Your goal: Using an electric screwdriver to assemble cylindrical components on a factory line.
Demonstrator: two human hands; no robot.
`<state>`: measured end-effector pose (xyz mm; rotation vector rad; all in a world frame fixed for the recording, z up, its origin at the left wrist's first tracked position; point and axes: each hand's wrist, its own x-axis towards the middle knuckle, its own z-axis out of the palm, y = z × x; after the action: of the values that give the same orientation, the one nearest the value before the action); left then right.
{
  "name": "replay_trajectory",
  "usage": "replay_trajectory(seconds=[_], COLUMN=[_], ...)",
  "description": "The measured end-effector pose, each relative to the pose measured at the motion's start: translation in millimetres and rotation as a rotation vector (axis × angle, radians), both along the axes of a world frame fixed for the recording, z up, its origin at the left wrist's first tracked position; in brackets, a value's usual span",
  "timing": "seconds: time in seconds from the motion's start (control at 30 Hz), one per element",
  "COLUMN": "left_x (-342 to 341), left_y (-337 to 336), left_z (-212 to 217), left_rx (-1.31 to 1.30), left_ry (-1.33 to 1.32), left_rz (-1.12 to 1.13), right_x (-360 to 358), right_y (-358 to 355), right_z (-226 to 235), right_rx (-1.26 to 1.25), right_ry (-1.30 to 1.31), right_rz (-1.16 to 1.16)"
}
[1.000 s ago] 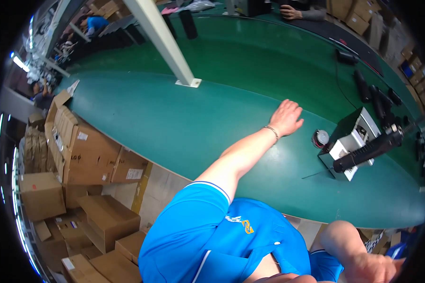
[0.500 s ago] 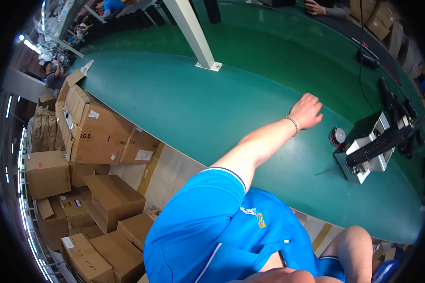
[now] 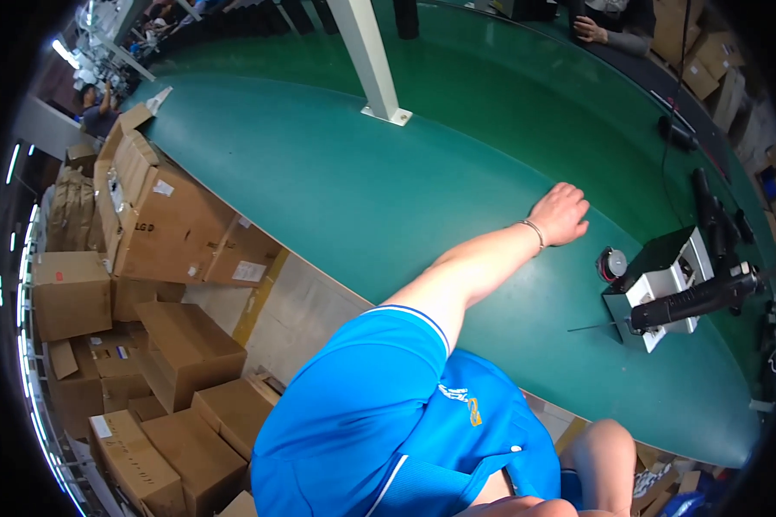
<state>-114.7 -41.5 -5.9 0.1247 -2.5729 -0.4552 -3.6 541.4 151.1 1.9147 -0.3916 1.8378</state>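
My left hand (image 3: 562, 214) lies palm down on the green table (image 3: 345, 181), fingers loosely apart and holding nothing. A thin bracelet circles its wrist. My left arm reaches out to it from a blue short sleeve (image 3: 362, 388). Just right of the hand sits a small round black object (image 3: 612, 263). Beyond that stands a grey and white box-shaped device (image 3: 660, 289) with a long black tool (image 3: 694, 297) lying across it. My right hand is out of view; only a bare patch of limb (image 3: 603, 457) shows at the lower right.
A white post (image 3: 371, 60) stands on the table at the back. Several cardboard boxes (image 3: 164, 224) are stacked on the floor to the left, below the table edge. Another person's hand (image 3: 591, 30) rests at the far side, and a second person (image 3: 95, 99) sits far left.
The view has swung, bringing more of the boxes into sight. My left hand has stayed flat on the table. My right hand, seen low right one second ago, has left the picture.
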Motion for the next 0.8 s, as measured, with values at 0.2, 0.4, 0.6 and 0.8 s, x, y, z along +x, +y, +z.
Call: replay_trajectory(seconds=[0.2,0.4,0.6,0.8], left_x=[27.2,29.0,18.5,27.1], left_y=[-44.6,-45.9,-39.2,-42.9], left_z=[-17.5,-22.6,-22.9,-19.2], left_rx=[0.071,0.039,0.054,0.047], left_ry=[0.036,0.116,0.152,0.078], left_rz=[0.047,0.096,0.068,0.08], right_x=[-39.5,-194.4,-243.8,-227.5], right_y=[-327.0,-218.5,-154.4,-201.4], right_z=[30.3,-47.5,-187.9,-205.3], right_rx=[0.247,0.611,1.045,1.436], right_ry=[-0.27,-1.208,-1.157,-0.713], right_rz=[-0.412,-1.468,-2.137,-2.386])
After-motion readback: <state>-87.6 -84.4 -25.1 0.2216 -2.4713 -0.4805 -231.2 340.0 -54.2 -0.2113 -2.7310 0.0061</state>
